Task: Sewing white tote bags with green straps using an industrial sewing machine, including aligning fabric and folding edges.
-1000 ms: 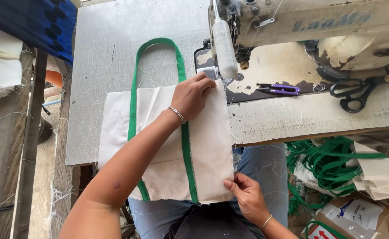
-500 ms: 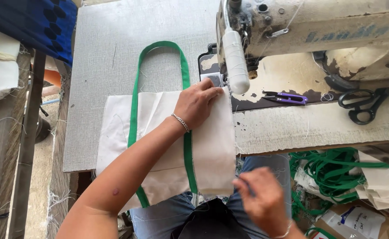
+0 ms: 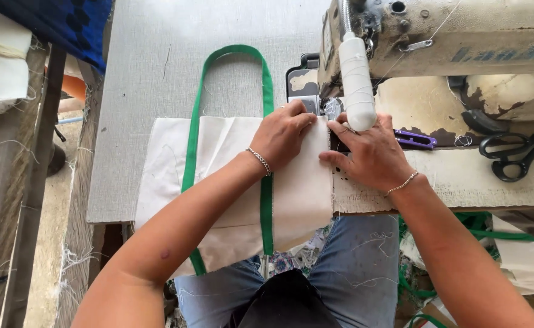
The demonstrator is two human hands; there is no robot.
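A cream cloth bag panel [image 3: 230, 182] with a green strap handle [image 3: 191, 140] lies flat on the grey sewing table [image 3: 145, 73]. My left hand [image 3: 285, 136] presses flat on the cloth's upper right part, close to the needle area. My right hand [image 3: 367, 152] rests on the cloth's right edge beside the sewing machine [image 3: 449, 54], fingers spread and flat on the bed. Neither hand grips anything; both press the cloth down. The needle itself is hidden behind a white thread-wrapped cylinder [image 3: 357, 82].
Black scissors [image 3: 513, 155] and a small purple thread snipper [image 3: 416, 141] lie on the machine bed at the right. Green straps and cream cloth pieces [image 3: 516, 255] are piled low at the right. A blue patterned cloth [image 3: 60, 24] hangs at the top left.
My right hand rose from the cloth's lower edge near my lap to its right edge by the machine. The left hand stayed pressed on the cloth.
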